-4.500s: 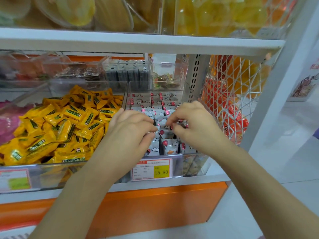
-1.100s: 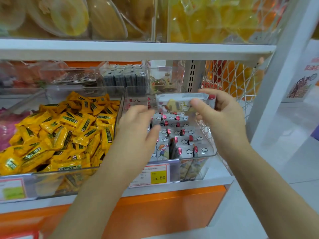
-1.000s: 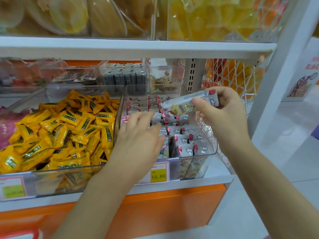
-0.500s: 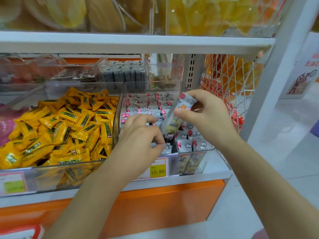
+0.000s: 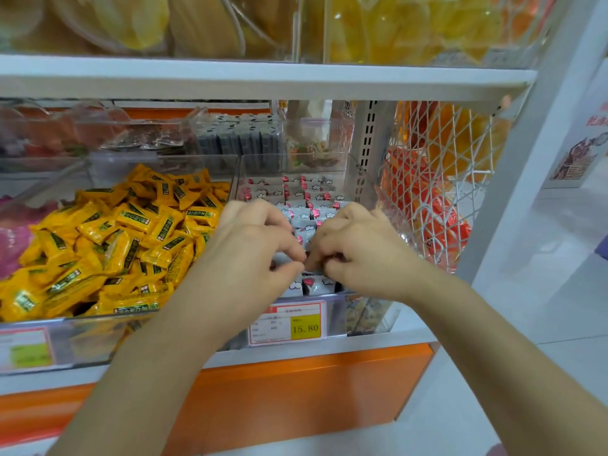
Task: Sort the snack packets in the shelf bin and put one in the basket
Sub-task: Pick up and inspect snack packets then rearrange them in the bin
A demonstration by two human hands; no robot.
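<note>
A clear shelf bin (image 5: 362, 189) holds several rows of grey-white snack packets (image 5: 297, 192) with red marks and cloud prints. Both hands are inside its front half. My left hand (image 5: 253, 245) has its fingers curled down among the packets, fingertips meeting those of my right hand (image 5: 358, 248). My right hand's fingers are curled too, pinching a packet down into the front rows. The packet between the fingertips is mostly hidden. No basket is in view.
A bin of yellow packets (image 5: 108, 245) sits to the left. A price tag reading 15.80 (image 5: 289, 324) hangs on the bin front. White wire mesh (image 5: 437, 179) with orange bags stands to the right. A white shelf (image 5: 263, 80) runs overhead.
My right hand had lifted one packet out and held it up; it has since turned it and brought it down into the front rows. My left hand moved in to meet it.
</note>
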